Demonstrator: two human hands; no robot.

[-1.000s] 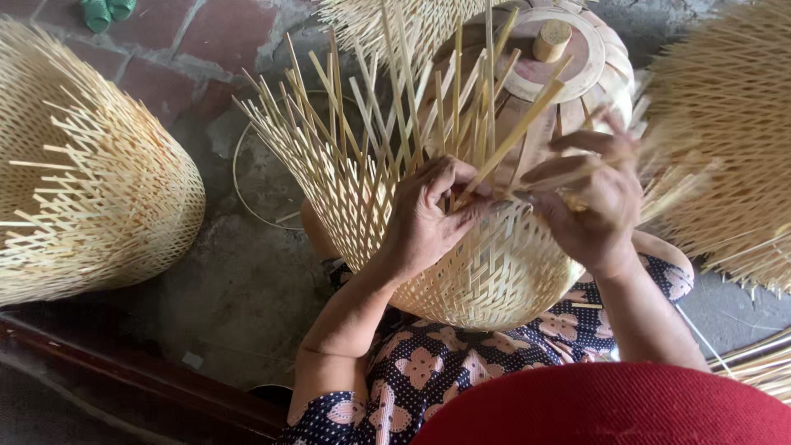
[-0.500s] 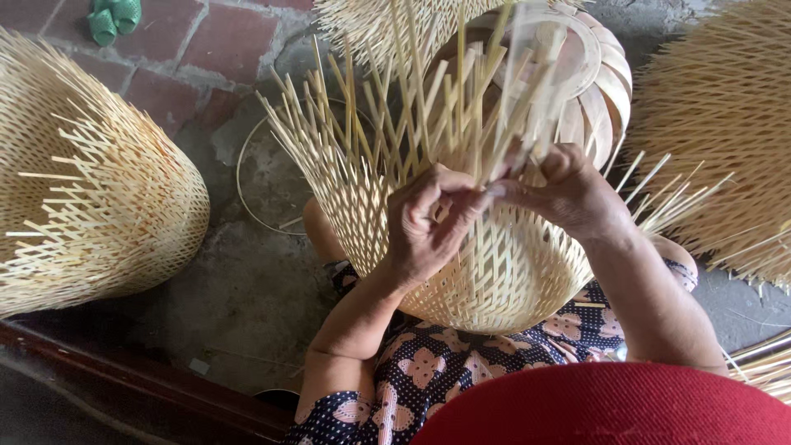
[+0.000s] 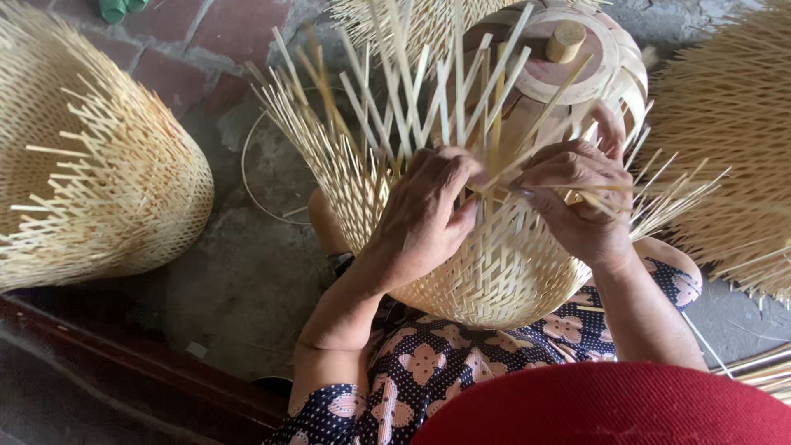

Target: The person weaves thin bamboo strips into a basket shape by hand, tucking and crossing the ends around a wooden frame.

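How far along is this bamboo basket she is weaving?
The lower body of the bamboo basket is already tightly woven. The left hand and right hand press and cross strips at the weave's edge. Above them, many loose strip ends stand unwoven, so the upper part remains.

Pale straw-yellow woven basket (image 3: 494,264), navy dress (image 3: 461,371) with pink flowers, red hat (image 3: 610,408), reddish-brown bricks (image 3: 231,33).

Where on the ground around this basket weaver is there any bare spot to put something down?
Bare concrete floor lies between the finished basket on the left and the half-woven basket on the person's lap. The right side is crowded: another basket bristles against loose bamboo strips.
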